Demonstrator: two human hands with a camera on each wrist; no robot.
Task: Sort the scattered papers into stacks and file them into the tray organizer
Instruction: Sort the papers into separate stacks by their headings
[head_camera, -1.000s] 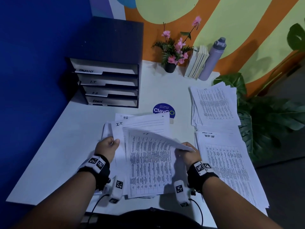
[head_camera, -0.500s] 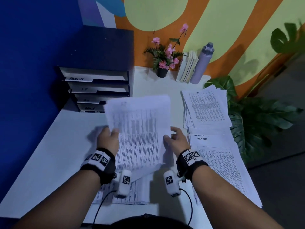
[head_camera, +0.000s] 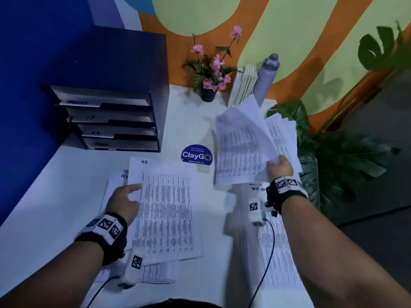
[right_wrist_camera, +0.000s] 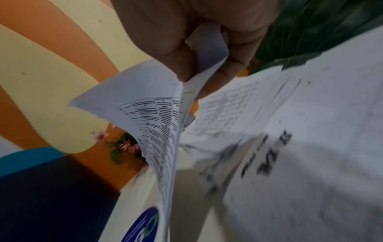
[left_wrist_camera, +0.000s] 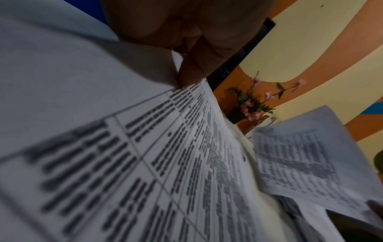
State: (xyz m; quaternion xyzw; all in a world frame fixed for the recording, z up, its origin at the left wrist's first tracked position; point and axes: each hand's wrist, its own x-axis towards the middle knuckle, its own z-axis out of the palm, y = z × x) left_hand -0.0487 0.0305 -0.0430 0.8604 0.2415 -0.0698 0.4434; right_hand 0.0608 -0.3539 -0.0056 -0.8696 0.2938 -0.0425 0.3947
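A dark tray organizer (head_camera: 115, 121) with several labelled trays stands at the back left of the white table (head_camera: 55, 196). In front of me lies a pile of printed sheets, the top one marked "HR" (head_camera: 164, 207) (left_wrist_camera: 145, 163). My left hand (head_camera: 133, 192) (left_wrist_camera: 186, 49) rests its straight fingers on that sheet's left edge. My right hand (head_camera: 278, 165) (right_wrist_camera: 196, 49) grips a small bundle of printed sheets (head_camera: 240, 152) (right_wrist_camera: 157, 117) by its lower right corner. The bundle hangs in the air beside the far right stack (head_camera: 284, 134). A "Task list" stack (head_camera: 275, 252) lies under my right wrist.
A potted pink flower (head_camera: 209, 94), upright books (head_camera: 244, 85) and a grey bottle (head_camera: 265, 76) line the back edge. A blue ClayGo sticker (head_camera: 196, 154) marks the table's middle. A large leafy plant (head_camera: 344, 163) stands just off the right edge.
Both hands held the bundle up in front of me. My left hand has let go and dropped onto the HR pile. My right hand has swung the bundle to the right.
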